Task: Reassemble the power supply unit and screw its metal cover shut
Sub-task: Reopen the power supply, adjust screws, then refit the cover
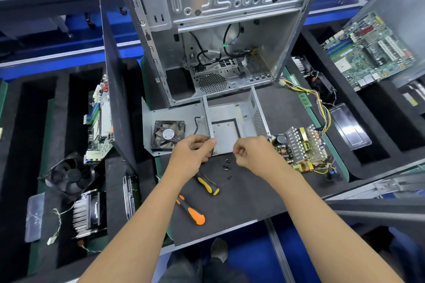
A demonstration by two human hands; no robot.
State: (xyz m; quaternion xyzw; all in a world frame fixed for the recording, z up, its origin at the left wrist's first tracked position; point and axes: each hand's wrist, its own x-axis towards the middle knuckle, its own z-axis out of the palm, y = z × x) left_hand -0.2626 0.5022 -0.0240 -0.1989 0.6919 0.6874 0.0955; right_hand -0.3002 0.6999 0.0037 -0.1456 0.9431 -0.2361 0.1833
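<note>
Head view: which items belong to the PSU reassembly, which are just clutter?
Job:
metal housing, left hand holding its edge
fan on cover plate
PSU circuit board
loose screws
yellow screwdriver
right hand

Lying about:
PC case
motherboard
heatsink
orange screwdriver

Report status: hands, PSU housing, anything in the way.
Left hand grips housing front corner; right hand fingers curled at its edge, contents unclear. Circuit board out, right of housing. Loose screws beside hands.

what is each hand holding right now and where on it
The left hand grips the near left corner of the metal PSU housing. The right hand has curled fingers pinching something too small to identify.
</note>
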